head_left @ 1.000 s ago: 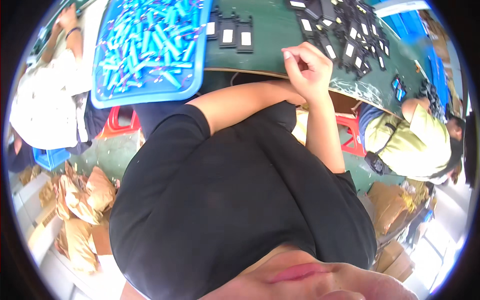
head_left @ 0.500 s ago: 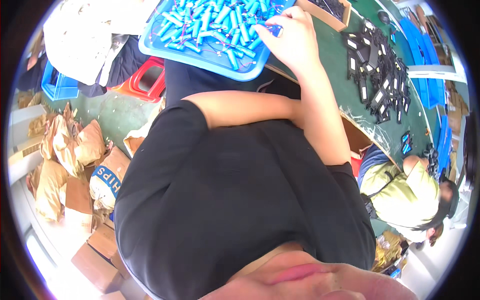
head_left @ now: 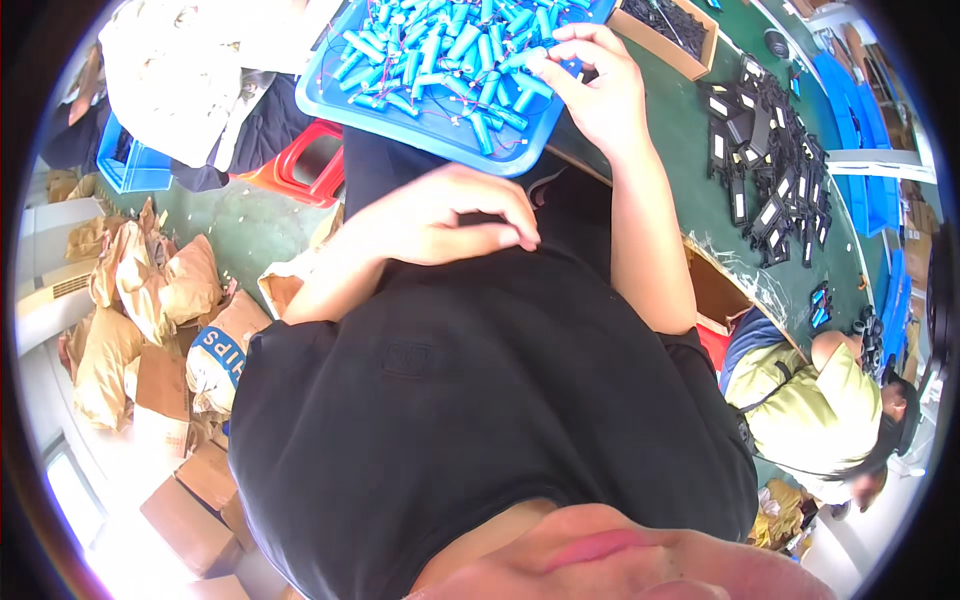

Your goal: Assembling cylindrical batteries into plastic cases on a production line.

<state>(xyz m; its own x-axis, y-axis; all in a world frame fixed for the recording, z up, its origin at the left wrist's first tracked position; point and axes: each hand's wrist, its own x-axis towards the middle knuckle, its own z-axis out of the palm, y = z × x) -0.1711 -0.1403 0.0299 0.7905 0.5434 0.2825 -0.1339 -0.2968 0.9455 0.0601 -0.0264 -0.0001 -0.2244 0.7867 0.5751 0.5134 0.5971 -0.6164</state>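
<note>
The left hand (head_left: 455, 220) has just come away from the right forearm: half a second ago that arm lay folded across the body with its hand tucked in by the right one, and now the hand is on the body side of the tray (head_left: 515, 162), in front of the black shirt (head_left: 480, 400). It is loosely curled, thumb and fingertips close together; nothing shows in it, but blur and angle leave me unable to tell whether something small is pinched there. The right hand (head_left: 605, 100) has stayed at the tray's right rim, thumb and bent fingers over the nearest cells (head_left: 463, 45); whether it grasps one I cannot tell. With the arms unfolded, both hands look available for work at the tray, though only the right is at the cells. These lie heaped inside the tray, blue cylinders with thin wires among them. The tray sits slightly further right in view, probably from head movement. Well to its right on the green desk (head_left: 675, 130) is a pile of black cases (head_left: 765, 140), many bearing white labels too small to read; just past its right side stands a carton (head_left: 655, 43) of dark parts. Left of and below the tray, a paper bag (head_left: 220, 345) carries large pale lettering on a blue band, and the shirt has a faint, unreadable chest mark.
</note>
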